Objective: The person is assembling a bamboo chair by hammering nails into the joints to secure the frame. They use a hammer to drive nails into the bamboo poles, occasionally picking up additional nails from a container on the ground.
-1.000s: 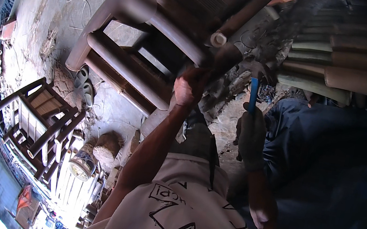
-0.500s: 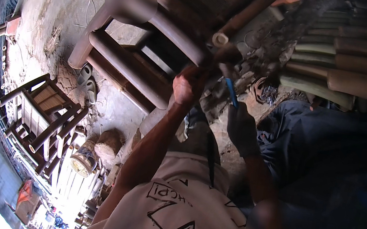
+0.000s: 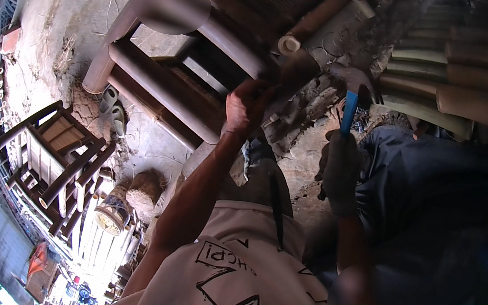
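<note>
My gloved right hand (image 3: 341, 171) is closed round the blue handle of a hammer (image 3: 348, 113), held up to the right of the frame. The hammer's dark head blurs into the shadowed ground behind it. At the near right corner of a dark brown bamboo chair frame (image 3: 164, 90), my bare left hand (image 3: 245, 107) has its fingers pinched together against the poles. What lies between those fingertips is hidden in shadow. A thick dark pole end (image 3: 300, 72) juts out just beyond the left hand.
Split bamboo lengths (image 3: 452, 89) lie stacked at the far right, above dark cloth (image 3: 431, 182). A smaller bamboo chair (image 3: 58, 155) stands at left. Nearer are sandals (image 3: 112, 111), a wooden stump (image 3: 145, 190) and a bucket (image 3: 111, 214). A bamboo pole (image 3: 315, 23) lies at the back.
My right hand has swung the hammer up and to the right, away from the left hand. My left hand stays at the frame's corner. The view has shifted slightly.
</note>
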Available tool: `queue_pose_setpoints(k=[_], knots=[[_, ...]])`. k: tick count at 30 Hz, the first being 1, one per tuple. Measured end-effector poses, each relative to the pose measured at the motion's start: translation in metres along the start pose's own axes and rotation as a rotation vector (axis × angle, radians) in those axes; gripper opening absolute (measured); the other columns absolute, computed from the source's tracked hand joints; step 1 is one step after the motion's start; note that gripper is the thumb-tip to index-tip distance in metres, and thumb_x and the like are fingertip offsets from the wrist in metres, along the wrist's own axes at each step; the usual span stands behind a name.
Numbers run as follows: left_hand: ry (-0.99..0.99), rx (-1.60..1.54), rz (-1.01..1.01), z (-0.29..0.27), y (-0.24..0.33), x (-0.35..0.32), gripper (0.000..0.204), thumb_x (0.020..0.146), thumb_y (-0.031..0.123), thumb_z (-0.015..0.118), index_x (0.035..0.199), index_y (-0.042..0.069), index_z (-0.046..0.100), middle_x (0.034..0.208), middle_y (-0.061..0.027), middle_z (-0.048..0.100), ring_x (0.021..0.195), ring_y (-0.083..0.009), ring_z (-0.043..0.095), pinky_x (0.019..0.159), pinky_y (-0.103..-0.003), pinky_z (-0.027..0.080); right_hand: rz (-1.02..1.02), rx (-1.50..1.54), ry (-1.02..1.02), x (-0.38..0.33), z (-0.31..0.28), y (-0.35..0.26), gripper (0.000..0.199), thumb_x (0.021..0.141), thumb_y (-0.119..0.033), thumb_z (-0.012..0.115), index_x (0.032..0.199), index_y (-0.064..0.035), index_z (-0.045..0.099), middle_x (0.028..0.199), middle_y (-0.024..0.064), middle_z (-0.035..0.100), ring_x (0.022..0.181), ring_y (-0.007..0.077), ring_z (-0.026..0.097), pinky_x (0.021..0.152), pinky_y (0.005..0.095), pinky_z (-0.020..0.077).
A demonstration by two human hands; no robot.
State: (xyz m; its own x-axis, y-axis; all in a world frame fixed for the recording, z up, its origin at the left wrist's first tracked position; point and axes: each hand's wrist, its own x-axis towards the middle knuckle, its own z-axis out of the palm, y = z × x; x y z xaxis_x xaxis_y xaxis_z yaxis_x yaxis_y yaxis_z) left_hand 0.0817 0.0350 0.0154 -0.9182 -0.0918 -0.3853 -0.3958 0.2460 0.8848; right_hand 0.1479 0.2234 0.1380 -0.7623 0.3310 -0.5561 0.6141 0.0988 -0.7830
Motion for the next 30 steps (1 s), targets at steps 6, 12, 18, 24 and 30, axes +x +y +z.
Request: queue_pose_setpoints(k=[6, 12, 18, 24, 30], knots=[[-0.024, 0.054, 0.073, -0.003, 0.002, 0.001, 0.020, 0.085, 0.020, 0.073, 0.098, 0.005, 0.074, 0.089, -0.0129, 0.071, 0.079, -0.0222, 0.071, 0.072, -0.033, 0.054, 0.046, -0.008, -0.085, -0.005, 0.004, 0.014, 0.027, 0.104, -0.033, 0.047, 0.101, -0.0071, 0.054, 0.059, -0.0062, 0.040, 0.046, 0.0017, 0.037, 0.041, 0.0205, 0.0316], [0.009, 0.075, 0.111, -0.004, 0.004, -0.001, 0.017, 0.085, 0.017, 0.073, 0.097, 0.005, 0.074, 0.088, -0.0131, 0.071, 0.080, -0.0228, 0.071, 0.071, -0.034, 0.054, -0.703, -0.691, -0.032, -0.008, 0.010, 0.017, 0.016, 0.100, -0.013, 0.048, 0.102, 0.0004, 0.056, 0.083, 0.0139, 0.058, 0.068, 0.0273, 0.059, 0.061, 0.0410, 0.0466], [0.033, 0.120, 0.147, -0.001, -0.004, 0.002, 0.021, 0.086, 0.020, 0.072, 0.097, 0.003, 0.074, 0.087, -0.0121, 0.073, 0.076, -0.0179, 0.070, 0.069, -0.031, 0.054, -0.432, -1.102, -0.303, 0.008, 0.017, 0.036, 0.012, 0.097, -0.009, 0.051, 0.101, 0.0010, 0.055, 0.094, 0.0192, 0.059, 0.075, 0.0341, 0.062, 0.066, 0.0435, 0.0507], [-0.043, 0.077, 0.073, 0.028, 0.052, -0.043, 0.010, 0.083, 0.016, 0.068, 0.086, 0.007, 0.070, 0.082, -0.0152, 0.070, 0.072, -0.0324, 0.070, 0.065, -0.040, 0.054, -0.238, -0.478, 0.136, 0.007, 0.011, -0.005, 0.024, 0.099, -0.026, 0.054, 0.101, -0.0017, 0.056, 0.072, 0.0141, 0.060, 0.064, 0.0298, 0.063, 0.054, 0.0419, 0.0469], [-0.334, -0.161, -0.130, 0.023, 0.092, -0.102, 0.022, 0.085, 0.022, 0.070, 0.094, 0.002, 0.071, 0.079, -0.0144, 0.069, 0.075, -0.0214, 0.070, 0.068, -0.034, 0.054, 0.144, -0.138, -0.055, 0.009, -0.008, -0.018, 0.019, 0.092, -0.019, 0.062, 0.100, -0.0016, 0.060, 0.068, 0.0002, 0.056, 0.054, 0.0067, 0.054, 0.047, 0.0281, 0.0440]])
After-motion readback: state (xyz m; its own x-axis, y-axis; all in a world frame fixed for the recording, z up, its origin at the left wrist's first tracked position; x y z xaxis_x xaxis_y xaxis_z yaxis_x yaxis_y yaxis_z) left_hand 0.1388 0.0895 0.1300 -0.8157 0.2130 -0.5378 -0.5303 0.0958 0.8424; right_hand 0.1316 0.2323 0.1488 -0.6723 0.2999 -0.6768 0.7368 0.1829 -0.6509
